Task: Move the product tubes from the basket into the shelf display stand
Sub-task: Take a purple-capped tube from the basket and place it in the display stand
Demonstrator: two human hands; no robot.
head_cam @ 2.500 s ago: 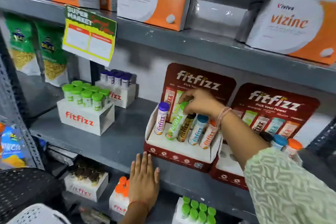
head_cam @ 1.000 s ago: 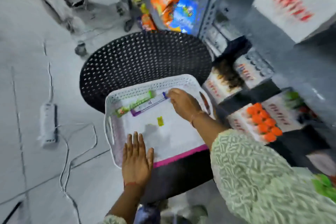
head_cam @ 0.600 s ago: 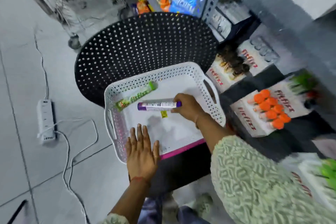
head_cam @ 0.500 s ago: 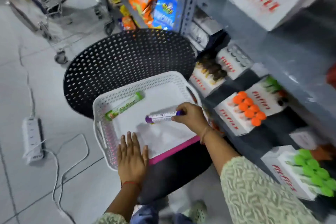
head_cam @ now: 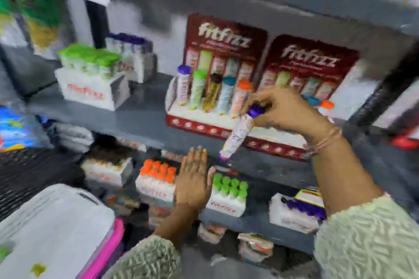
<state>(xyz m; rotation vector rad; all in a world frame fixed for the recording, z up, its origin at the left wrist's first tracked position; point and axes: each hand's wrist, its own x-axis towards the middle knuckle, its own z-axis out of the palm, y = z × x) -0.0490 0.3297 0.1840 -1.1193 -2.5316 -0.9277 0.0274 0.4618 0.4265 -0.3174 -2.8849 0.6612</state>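
Observation:
My right hand grips a white tube with a purple cap by its cap end. The tube hangs tilted down-left, in front of the lower edge of the red Fitfizz display stand. That stand holds several upright tubes with purple, green, brown, blue and orange caps. A second red stand sits to its right, partly hidden by my hand. My left hand is flat with fingers spread, against the front edge of the grey shelf. The white basket is at the lower left, blurred.
White Fitfizz boxes of green-capped and purple-capped tubes stand on the same shelf at left. Below are more boxes with orange, green and purple caps. A black perforated seat lies under the basket. The frame is motion-blurred.
My right hand lifted the purple-capped tube out of the basket and carried it up to the shelf stand. My left hand left the basket rim for the shelf edge. The view swung up.

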